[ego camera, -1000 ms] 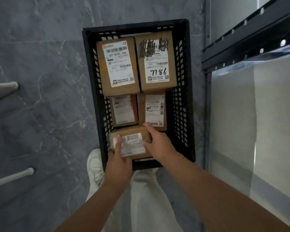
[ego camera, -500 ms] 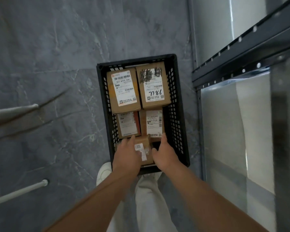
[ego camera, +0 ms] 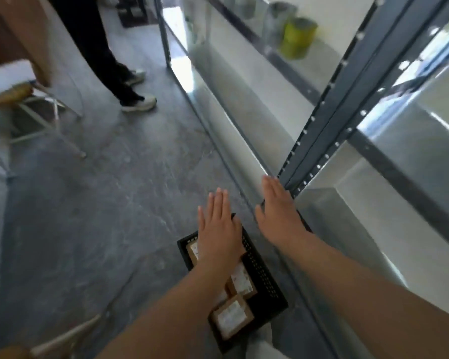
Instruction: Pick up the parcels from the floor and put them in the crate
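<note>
The black plastic crate point(ego camera: 265, 281) stands on the grey floor below me, beside the shelving. Brown cardboard parcels with white labels lie inside it; one small parcel point(ego camera: 231, 316) shows at the near end and another point(ego camera: 241, 282) behind it. My left hand point(ego camera: 218, 229) is raised above the crate with flat, straight fingers and holds nothing. To its right, my right hand point(ego camera: 278, 213) is stretched out flat and empty as well, in front of the shelf's lower edge. My forearms hide part of the crate and its parcels.
Metal shelving point(ego camera: 335, 130) with a dark perforated upright runs along the right; a yellow-green can point(ego camera: 297, 37) stands on a shelf. Another person's dark-trousered legs and white shoes point(ego camera: 138, 102) stand ahead. A white-legged chair point(ego camera: 24, 99) is at the left.
Both hands have let go of the small parcel, which now lies in the crate, and have lifted up flat. The view has swung up from the crate to the room.
</note>
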